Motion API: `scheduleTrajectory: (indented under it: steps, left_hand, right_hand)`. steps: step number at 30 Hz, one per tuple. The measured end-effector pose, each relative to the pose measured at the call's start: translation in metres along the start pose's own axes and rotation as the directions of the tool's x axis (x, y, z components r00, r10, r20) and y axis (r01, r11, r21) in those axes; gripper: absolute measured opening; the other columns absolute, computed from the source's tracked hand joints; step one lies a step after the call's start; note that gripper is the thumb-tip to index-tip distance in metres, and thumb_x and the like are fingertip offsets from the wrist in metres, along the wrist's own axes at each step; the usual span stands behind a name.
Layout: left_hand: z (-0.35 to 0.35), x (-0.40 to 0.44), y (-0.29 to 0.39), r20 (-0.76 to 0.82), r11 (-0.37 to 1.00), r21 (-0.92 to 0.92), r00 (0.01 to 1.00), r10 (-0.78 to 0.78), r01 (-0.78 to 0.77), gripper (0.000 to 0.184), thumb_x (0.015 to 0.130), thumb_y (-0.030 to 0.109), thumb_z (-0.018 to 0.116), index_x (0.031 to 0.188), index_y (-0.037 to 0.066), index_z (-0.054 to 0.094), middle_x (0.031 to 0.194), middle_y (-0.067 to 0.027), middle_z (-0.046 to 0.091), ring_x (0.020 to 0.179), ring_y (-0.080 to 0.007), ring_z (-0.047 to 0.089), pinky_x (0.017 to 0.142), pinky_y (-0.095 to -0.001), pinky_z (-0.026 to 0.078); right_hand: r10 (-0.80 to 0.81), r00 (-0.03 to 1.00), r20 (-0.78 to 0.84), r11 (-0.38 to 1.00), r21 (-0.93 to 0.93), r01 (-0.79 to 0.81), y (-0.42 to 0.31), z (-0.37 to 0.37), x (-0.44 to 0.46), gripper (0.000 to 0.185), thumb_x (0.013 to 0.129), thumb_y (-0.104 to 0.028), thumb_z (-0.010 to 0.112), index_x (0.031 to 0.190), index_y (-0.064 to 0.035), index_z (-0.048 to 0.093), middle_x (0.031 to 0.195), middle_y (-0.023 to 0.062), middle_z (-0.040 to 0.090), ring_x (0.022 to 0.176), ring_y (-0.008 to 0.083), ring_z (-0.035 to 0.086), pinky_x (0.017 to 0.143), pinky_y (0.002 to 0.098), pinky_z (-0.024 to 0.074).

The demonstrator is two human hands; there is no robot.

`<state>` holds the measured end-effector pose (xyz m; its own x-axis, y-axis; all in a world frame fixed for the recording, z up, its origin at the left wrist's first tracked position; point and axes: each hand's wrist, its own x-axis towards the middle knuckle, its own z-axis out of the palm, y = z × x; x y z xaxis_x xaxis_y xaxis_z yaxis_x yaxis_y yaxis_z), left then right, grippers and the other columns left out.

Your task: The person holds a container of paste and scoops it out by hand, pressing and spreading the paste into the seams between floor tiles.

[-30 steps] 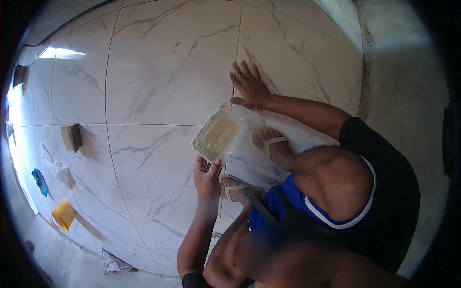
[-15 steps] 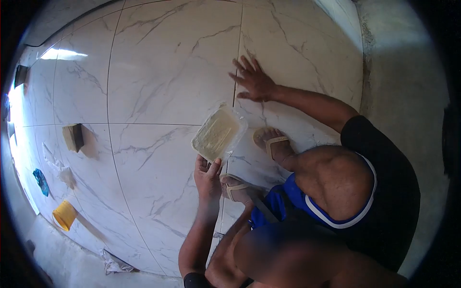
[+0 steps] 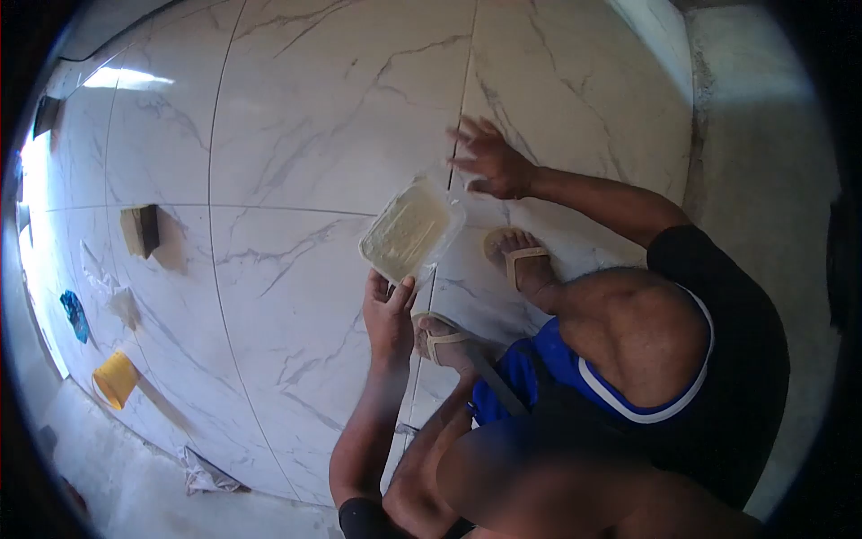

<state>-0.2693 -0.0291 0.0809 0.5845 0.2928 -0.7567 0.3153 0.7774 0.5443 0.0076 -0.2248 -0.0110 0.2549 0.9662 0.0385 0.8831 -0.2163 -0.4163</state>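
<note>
My left hand (image 3: 390, 314) grips the near end of a shallow clear plastic tub (image 3: 411, 230), thumb on the rim and fingers underneath. A pale, greyish-beige paste fills the tub, which is held above the floor. To the upper right of it is my right hand (image 3: 494, 162), palm down, its fingers apart and slightly blurred. It holds nothing that I can see. Its fingertips are over a joint between the marbled white floor tiles (image 3: 296, 153); whether they touch the floor I cannot tell. My sandalled feet (image 3: 521, 256) are just below that hand.
To the left lie a small block (image 3: 139, 231), crumpled clear plastic (image 3: 117, 296), a blue wrapper (image 3: 74, 316) and a tipped yellow bucket (image 3: 115, 379). A whitish bag or cloth (image 3: 208, 473) is by the lower tile edge. Rough concrete (image 3: 763, 135) borders the right side.
My right hand has shifted down and right, closer to the tub, its fingers less stretched out. My left hand still holds the tub. The whole view has moved slightly.
</note>
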Motion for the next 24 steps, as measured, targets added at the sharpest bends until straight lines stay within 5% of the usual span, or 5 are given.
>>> scheduleTrajectory:
  steps: [4,7,8,17,24]
  left_hand:
    - [0.001,0.006,-0.002,-0.026,0.998,0.060,0.999,0.030,-0.028,0.065,0.089,0.002,0.068,0.146,-0.002,0.038,0.136,-0.0150,0.055,0.122,-0.0233,0.058,0.103,-0.0342,0.049]
    - [0.008,0.010,-0.002,-0.034,0.996,0.080,0.999,0.029,-0.027,0.061,0.090,0.001,0.064,0.145,-0.003,0.039,0.139,-0.0144,0.051,0.128,-0.0268,0.052,0.108,-0.0403,0.043]
    - [0.009,0.011,-0.003,-0.026,0.995,0.087,0.999,0.046,-0.044,0.062,0.089,0.001,0.066,0.145,-0.004,0.039,0.138,-0.0150,0.052,0.126,-0.0259,0.054,0.107,-0.0390,0.045]
    - [0.018,0.014,-0.005,0.017,0.984,0.126,0.992,0.122,-0.123,0.063,0.086,-0.001,0.071,0.142,-0.006,0.041,0.135,-0.0173,0.056,0.123,-0.0262,0.058,0.104,-0.0381,0.048]
    - [0.021,0.018,-0.009,-0.001,0.981,0.165,0.995,0.102,-0.100,0.064,0.086,-0.003,0.071,0.142,-0.006,0.041,0.135,-0.0179,0.055,0.124,-0.0262,0.057,0.105,-0.0383,0.048]
  right_hand:
    - [0.080,0.985,-0.151,0.978,0.205,-0.049,-0.042,-0.014,0.013,0.048,0.095,-0.040,0.055,0.129,-0.0073,0.063,0.133,0.0179,0.060,0.128,0.0359,0.054,0.103,0.0496,0.0428]
    - [0.101,0.933,0.346,0.983,0.110,-0.147,-0.083,-0.036,0.038,0.046,0.089,-0.026,0.057,0.131,-0.0064,0.061,0.095,0.0155,0.072,0.091,0.0333,0.071,0.080,0.0451,0.0540]
    - [0.162,0.909,0.384,0.980,0.049,-0.195,-0.090,-0.037,0.044,0.054,0.083,-0.018,0.058,0.135,-0.0056,0.057,0.074,0.0167,0.070,0.070,0.0350,0.071,0.067,0.0484,0.0550]
    - [0.223,0.774,0.593,0.973,-0.182,-0.142,-0.082,-0.035,0.069,0.067,0.078,-0.018,0.061,0.141,-0.0017,0.047,0.071,0.0157,0.069,0.069,0.0353,0.070,0.059,0.0496,0.0533]
    - [0.199,0.731,0.653,0.976,-0.060,-0.212,-0.074,-0.029,0.052,0.062,0.078,-0.019,0.059,0.137,-0.0029,0.052,0.073,0.0190,0.069,0.071,0.0395,0.069,0.064,0.0532,0.0530]
